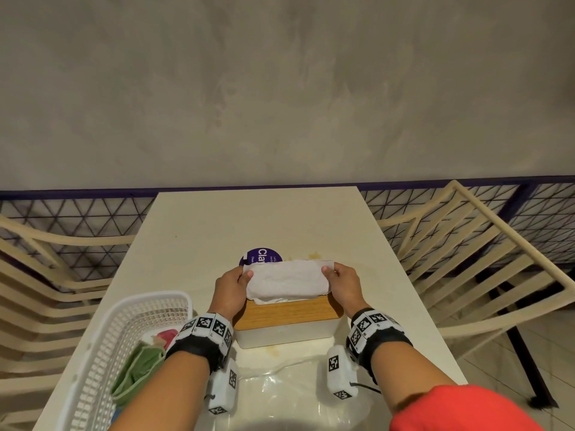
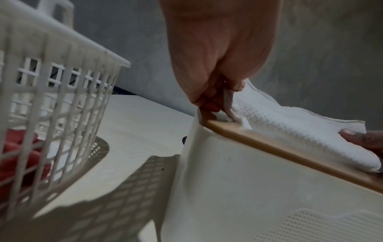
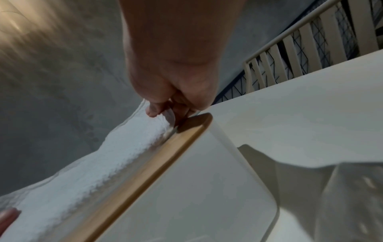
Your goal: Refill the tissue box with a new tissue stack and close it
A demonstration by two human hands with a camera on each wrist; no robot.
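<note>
Both hands on the tissue stack (image 1: 287, 281). Left hand (image 1: 231, 290) pinches its left end, thumb on top, fingers curled under; right hand (image 1: 343, 286) pinches the right end the same way. So each grip is closed on the stack, not spread.

Stack sits over the far part of the tissue box (image 1: 287, 332), sagging in the middle, near edge lying on the wooden lid (image 1: 289, 312). Can't tell whether the stack's underside is inside the box.

Box is mid worktop (image 1: 217, 219), white body.

Purple round sticker (image 1: 259, 256) just beyond the stack, readable part "Cla", rest covered or too small.

White basket (image 1: 102, 353) near left, holding green and red cloth. Clear plastic wrapper (image 1: 280, 390) near the box.
</note>
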